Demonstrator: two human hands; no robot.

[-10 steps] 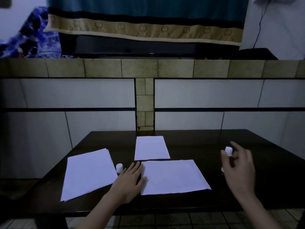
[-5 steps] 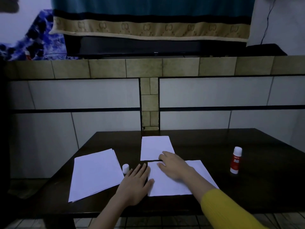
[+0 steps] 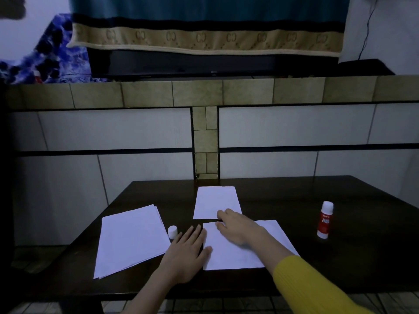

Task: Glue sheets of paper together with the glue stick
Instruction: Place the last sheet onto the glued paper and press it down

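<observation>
A white sheet lies on the dark table in front of me. My left hand lies flat at its left edge, fingers straight. Across the sheet's far edge reaches my right hand, its fingertips touching the near edge of a smaller sheet farther back. The red glue stick stands upright at the right, uncapped, its white tip showing. Its white cap stands just left of my left hand. A stack of sheets lies at the left.
A tiled wall rises just behind the table's far edge. Above it runs a tiled ledge with a cloth-covered television. The table's near edge runs under my forearms.
My right hand set the glue stick down at the right and crossed left onto the papers; since half a second ago it has hardly moved. My left hand has stayed put.
</observation>
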